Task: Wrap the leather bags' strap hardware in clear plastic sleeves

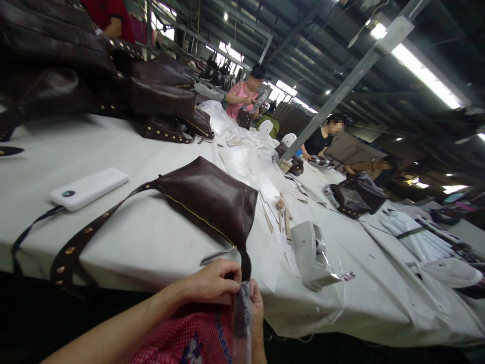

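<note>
A dark brown leather bag [206, 197] with a yellow-toned zipper lies on the white-covered table in front of me. From its near corner a short strap [246, 264] comes down over the table edge toward my lap. A transparent plastic sleeve [242, 323] covers the strap's lower part. My left hand [217, 280] pinches the sleeve's upper end from the left, fingers closed. On the other side my right hand [257, 306] is closed around the sleeved strap, partly hidden behind it. The bag's other strap [85, 232], studded with brass-coloured eyelets, curves down at the left.
A white power bank [89, 189] with a cable lies at the left. A grey tape dispenser [310, 258] stands right of the bag. Brown bags [159, 96] are piled at the back left. Crumpled plastic [242, 162] covers the middle. Several people work beyond, near a slanted metal post [333, 91].
</note>
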Demonstrator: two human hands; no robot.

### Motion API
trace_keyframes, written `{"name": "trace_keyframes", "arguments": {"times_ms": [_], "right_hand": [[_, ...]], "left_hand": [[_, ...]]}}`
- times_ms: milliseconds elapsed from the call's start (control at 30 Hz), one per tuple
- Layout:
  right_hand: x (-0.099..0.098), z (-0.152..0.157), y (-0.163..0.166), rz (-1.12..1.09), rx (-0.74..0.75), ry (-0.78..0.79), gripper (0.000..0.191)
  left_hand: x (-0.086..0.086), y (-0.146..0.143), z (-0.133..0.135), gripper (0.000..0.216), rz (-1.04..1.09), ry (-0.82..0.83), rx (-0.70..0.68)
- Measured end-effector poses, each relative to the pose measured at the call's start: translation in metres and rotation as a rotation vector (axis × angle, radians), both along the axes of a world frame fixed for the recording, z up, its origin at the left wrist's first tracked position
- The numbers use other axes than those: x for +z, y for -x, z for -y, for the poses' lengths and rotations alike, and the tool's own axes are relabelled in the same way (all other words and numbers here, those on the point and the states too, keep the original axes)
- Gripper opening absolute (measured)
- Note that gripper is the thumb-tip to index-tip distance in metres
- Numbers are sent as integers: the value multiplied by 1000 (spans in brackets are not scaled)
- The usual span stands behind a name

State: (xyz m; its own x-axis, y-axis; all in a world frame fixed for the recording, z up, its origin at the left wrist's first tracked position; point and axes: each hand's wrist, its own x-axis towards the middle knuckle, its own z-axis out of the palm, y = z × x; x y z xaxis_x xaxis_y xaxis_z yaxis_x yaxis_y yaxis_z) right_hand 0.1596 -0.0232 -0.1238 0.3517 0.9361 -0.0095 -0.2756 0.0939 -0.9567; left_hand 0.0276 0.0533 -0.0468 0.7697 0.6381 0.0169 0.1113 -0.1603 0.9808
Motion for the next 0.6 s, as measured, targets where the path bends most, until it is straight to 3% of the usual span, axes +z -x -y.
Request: {"name": "trace_keyframes", "arguments": {"times_ms": [100,167,267,467,533,600], "right_hand": [[11,1,2,-194,-72,48,44],[17,2,1,-155,-85,10,42],[21,2,-1,-46,-67,-33,36],[19,1,0,-5,10,-49,31],[19,-1,-3,78,10,-56,28],[21,-4,-7,239,-26,-75,24]], "left_hand": [[-2,1,-4,8,26,-128,9],[-5,0,-3,8,67,-165,26],[-12,-1,-2,6,129,-22,32],[-20,-5,-9,24,267,463,-61],[-19,-7,-13,26,230,488,-62],[-14,-8,-14,20,129,326,-1]]}}
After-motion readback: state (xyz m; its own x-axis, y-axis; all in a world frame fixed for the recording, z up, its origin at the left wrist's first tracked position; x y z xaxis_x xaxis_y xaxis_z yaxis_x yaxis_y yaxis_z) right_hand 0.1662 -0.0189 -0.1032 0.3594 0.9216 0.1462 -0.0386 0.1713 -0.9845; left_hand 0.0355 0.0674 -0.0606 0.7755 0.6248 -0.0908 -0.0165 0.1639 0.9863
